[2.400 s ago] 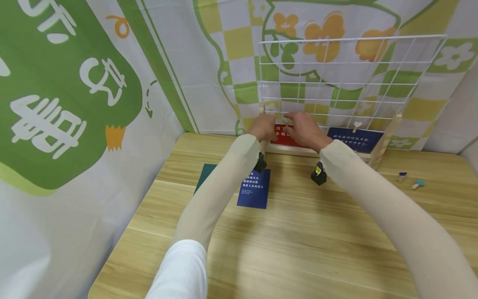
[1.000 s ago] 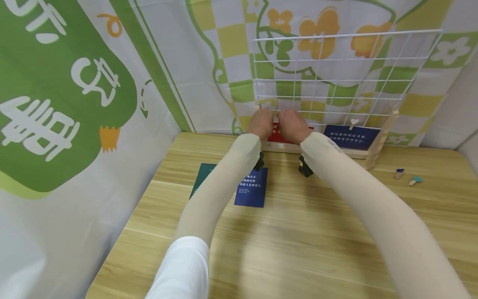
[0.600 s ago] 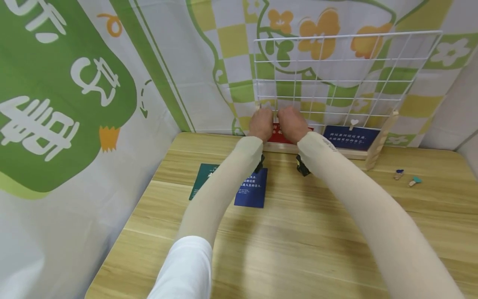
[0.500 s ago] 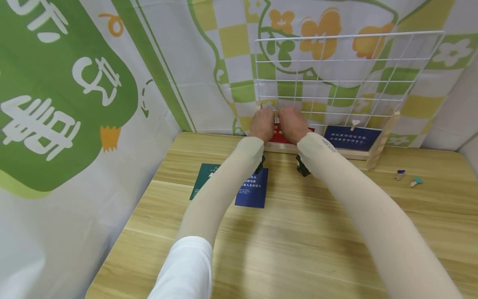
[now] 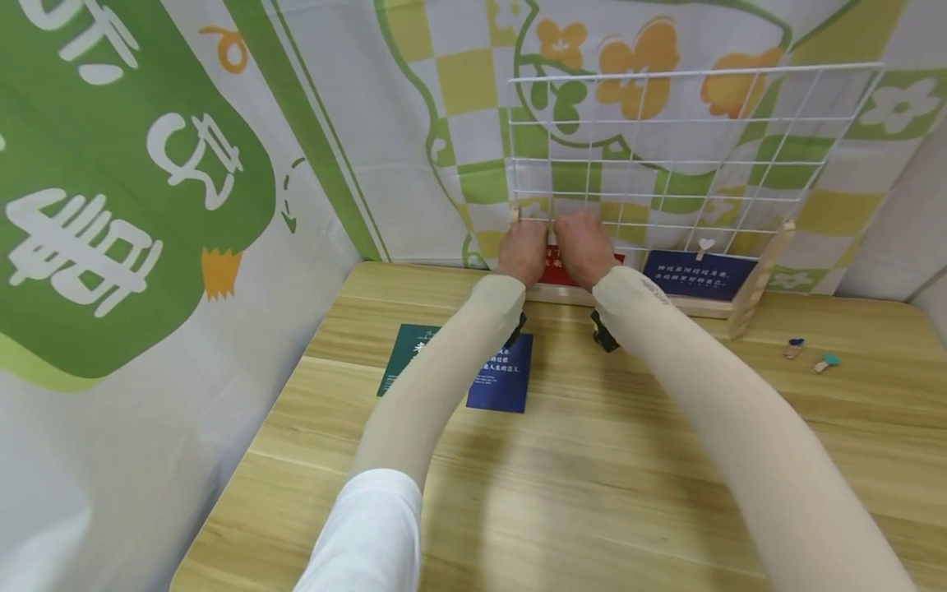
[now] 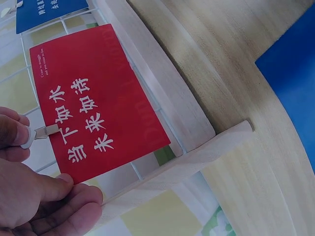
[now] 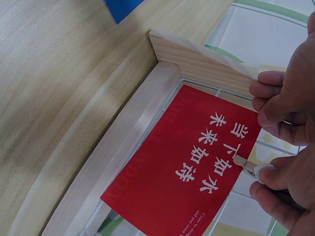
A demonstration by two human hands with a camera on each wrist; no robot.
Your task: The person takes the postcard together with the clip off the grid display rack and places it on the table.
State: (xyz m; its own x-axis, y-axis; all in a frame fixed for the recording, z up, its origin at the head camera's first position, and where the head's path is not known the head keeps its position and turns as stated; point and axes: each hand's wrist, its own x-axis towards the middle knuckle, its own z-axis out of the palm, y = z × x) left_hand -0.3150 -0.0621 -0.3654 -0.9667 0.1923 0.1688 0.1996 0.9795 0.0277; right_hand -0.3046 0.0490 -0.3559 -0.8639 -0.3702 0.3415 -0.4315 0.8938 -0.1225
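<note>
A red card (image 6: pixel 101 98) with white characters leans against the white wire grid (image 5: pixel 695 73), low at its left end. My left hand (image 5: pixel 523 251) pinches one corner of the card between thumb and finger, plainest in the left wrist view. With my right hand (image 5: pixel 584 248) I pinch the white end of a small wooden clothespin (image 7: pixel 244 162), whose jaws sit over the card's upper edge. Both hands hide most of the card from the head view. To the right, a dark blue card (image 5: pixel 695 275) hangs on the grid under a white heart clothespin (image 5: pixel 703 248).
The grid stands in a wooden base (image 5: pixel 695 306) with slanted side pieces, the right one (image 5: pixel 760 279) twisted-looking. A green card (image 5: pixel 403 358) and a blue card (image 5: pixel 501 388) lie on the table. Two small clothespins, blue-topped (image 5: pixel 794 349) and teal-topped (image 5: pixel 826 363), lie at the right.
My right hand has moved left, close beside the left hand, with its fingers now lower at the red card's top edge. Over the last second both hands have hardly moved.
</note>
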